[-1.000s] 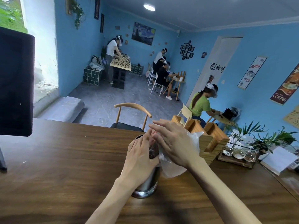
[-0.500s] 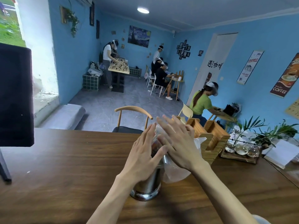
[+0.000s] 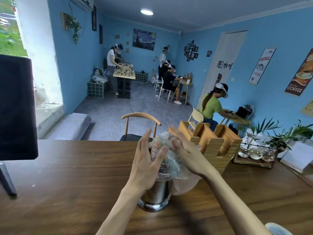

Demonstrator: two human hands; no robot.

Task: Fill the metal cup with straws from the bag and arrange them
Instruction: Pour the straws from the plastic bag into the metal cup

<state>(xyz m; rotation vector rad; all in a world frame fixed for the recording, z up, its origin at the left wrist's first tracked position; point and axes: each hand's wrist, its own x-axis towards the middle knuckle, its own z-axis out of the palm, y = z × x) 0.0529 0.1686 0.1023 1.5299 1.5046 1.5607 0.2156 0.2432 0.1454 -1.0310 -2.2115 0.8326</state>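
A shiny metal cup (image 3: 156,192) stands on the wooden table (image 3: 67,175) just in front of me. Wrapped straws (image 3: 161,145) in clear crinkly plastic stick up out of it. My left hand (image 3: 145,165) lies flat against their left side with straight fingers. My right hand (image 3: 184,151) presses the right side, fingers also straight. A clear plastic bag (image 3: 183,183) slumps on the table right of the cup, under my right wrist.
A slotted wooden holder (image 3: 215,143) stands just right of my hands. Glass vases with plants on a wooden tray (image 3: 254,160) sit further right. A dark screen on a stand (image 3: 17,106) fills the left edge. A chair (image 3: 140,126) stands behind the table. Several people work in the room beyond.
Both hands have risen from gripping the cup rim and bag to flat palms either side of the straw tops, fingers straightened. The camera has tilted slightly downward.
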